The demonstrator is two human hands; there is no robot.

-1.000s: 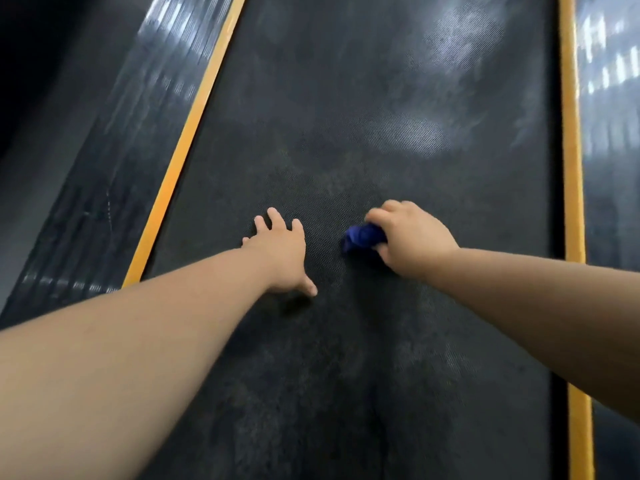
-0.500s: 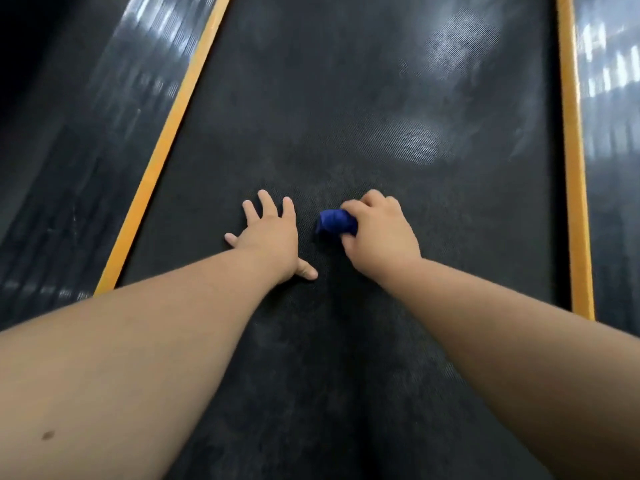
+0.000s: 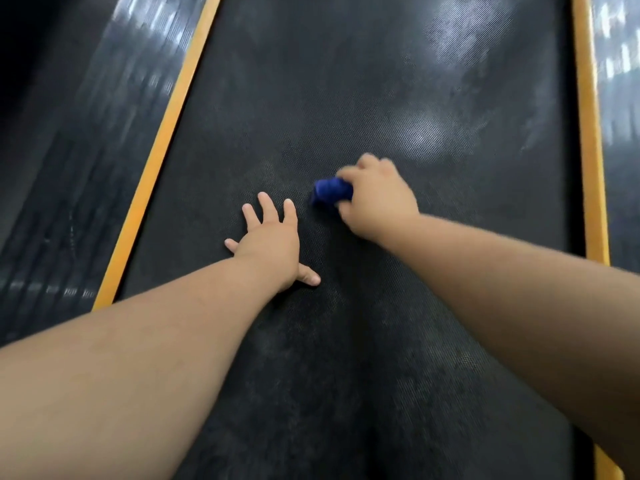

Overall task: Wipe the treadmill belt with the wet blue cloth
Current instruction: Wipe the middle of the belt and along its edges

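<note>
On the dark, finely textured treadmill belt [image 3: 346,81], near its middle, the blue cloth [image 3: 330,191] sits bunched into a small wad, pressed against the surface under the right hand [image 3: 379,202]. That hand's grip is clamped on the cloth: the fingers curl over its top, and only the left end of the wad sticks out past them. Hand and cloth are both slightly blurred. Just beside them, a little nearer the camera and to the left, the left hand [image 3: 268,242] lies flat on the belt, palm down. Its grip is apart, with the fingers [image 3: 266,206] straight and spread and the thumb [image 3: 308,277] pointing out to the right, holding nothing. The two hands are close but not touching. Both bare forearms reach in from the lower corners of the view. The left yellow stripe [image 3: 162,140] and the right yellow stripe [image 3: 588,133] border the belt, and beyond each runs a glossy black side rail [image 3: 86,150]. Pale shiny patches [image 3: 420,129] show on the belt beyond the right hand; whether they are moisture or reflected light cannot be told.
</note>
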